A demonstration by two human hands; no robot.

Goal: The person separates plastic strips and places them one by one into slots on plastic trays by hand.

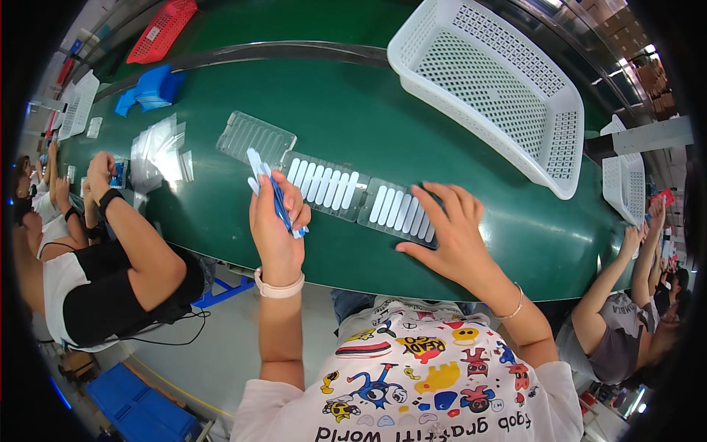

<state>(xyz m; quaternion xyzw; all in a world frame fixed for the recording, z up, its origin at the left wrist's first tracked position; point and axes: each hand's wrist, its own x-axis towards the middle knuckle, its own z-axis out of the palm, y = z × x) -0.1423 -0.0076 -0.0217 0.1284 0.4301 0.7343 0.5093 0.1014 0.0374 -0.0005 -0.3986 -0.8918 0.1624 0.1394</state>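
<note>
My left hand (275, 217) is closed around a bunch of slim, round-ended white and blue strips (280, 202), which look like nail files. The bunch fans out above the fingers. To its right, a clear slotted plastic tray (364, 202) holds a row of white strips (322, 184), and a second tray joined to it holds another row (398, 209). My right hand (453, 232) lies over the right end of this second tray, thumb and fingers spread apart at its edges. Its palm hides that end. A clear slotted tray (255, 138) without strips lies behind my left hand.
A big white perforated basket (479, 118) stands at the far right of the green table (353, 96). Clear plastic bags (157, 155) and blue pieces (155, 88) lie to the left. A red basket (162, 31) is farther back. Co-workers sit on both sides, arms over the table.
</note>
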